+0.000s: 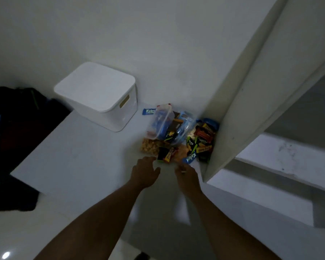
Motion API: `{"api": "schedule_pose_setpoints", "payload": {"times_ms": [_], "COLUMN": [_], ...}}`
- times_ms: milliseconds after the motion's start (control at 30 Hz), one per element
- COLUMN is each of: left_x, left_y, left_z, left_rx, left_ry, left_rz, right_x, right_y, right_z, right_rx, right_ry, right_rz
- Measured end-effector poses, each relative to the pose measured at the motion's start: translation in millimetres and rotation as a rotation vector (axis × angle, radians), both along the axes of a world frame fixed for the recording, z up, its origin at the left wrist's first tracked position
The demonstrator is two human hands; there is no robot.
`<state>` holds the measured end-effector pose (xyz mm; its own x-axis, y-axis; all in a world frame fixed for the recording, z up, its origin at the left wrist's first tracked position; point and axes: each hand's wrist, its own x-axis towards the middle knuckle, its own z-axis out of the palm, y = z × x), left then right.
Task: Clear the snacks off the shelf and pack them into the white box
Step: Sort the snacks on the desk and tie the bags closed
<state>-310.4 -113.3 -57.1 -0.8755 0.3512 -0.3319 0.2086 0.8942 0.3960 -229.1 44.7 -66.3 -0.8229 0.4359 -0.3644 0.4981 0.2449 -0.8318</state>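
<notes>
Reaching out over the white shelf (73, 158), two bare forearms point at the snacks (178, 139), which lie heaped in the back right corner where the wall (158, 44) meets an upright side panel (242, 94). The left hand (145, 172) is just short of the heap, its grip apart: fingers loosely spread, thumb out to the right, holding nothing. Its fingertips (152, 158) are close to a dark bar (166, 155) at the heap's near edge; I cannot tell whether they touch it. The right hand (188, 178) is beside the left, near a blue bar (189, 158) with white lettering. This hand is blurred, and I cannot tell if its grip is apart or together. A small pale speck shows at its fingers, too unclear to name.

In the heap a clear tub (162, 121) lies tilted on top at the left, and a bag of tan pieces (150, 146) lies under its near end. Green-and-black packs (193, 143) and brown and orange bars lie by the panel. A second blue bar (148, 111) lies alone on the shelf, between the heap and the box (101, 104). The box stands at the back left of the shelf by the wall, well apart from both hands, with its lid on and a slot handle (124, 102) in its right side. Left of the shelf a dark bag (17, 113) sits in shadow. Below, the glossy floor (45, 231) shows a glint of light.
</notes>
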Motion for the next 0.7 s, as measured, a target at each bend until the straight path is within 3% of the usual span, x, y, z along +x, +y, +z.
{"api": "schedule_pose_setpoints", "payload": {"times_ms": [133, 333, 433, 533, 700], "left_x": [-50, -102, -98, -87, -71], "left_y": [-9, -28, -48, -66, -84], "left_z": [-14, -49, -57, -60, -67], "left_rx": [-0.081, -0.087, -0.070, -0.144, -0.102], "left_ry": [0.062, 0.017, 0.163, 0.254, 0.215], "left_rz": [-0.139, -0.338, -0.402, -0.353, -0.303], "right_x": [-22, -68, -74, -73, -81], "right_y": [-31, -55, -62, -65, -73], "right_z": [0, -28, -31, -33, -35], "right_rx": [0.002, 0.028, 0.126, 0.247, 0.314], "right_ry": [-0.013, -0.125, -0.183, -0.153, -0.231], "right_rz": [0.005, 0.237, 0.218, 0.050, 0.102]}}
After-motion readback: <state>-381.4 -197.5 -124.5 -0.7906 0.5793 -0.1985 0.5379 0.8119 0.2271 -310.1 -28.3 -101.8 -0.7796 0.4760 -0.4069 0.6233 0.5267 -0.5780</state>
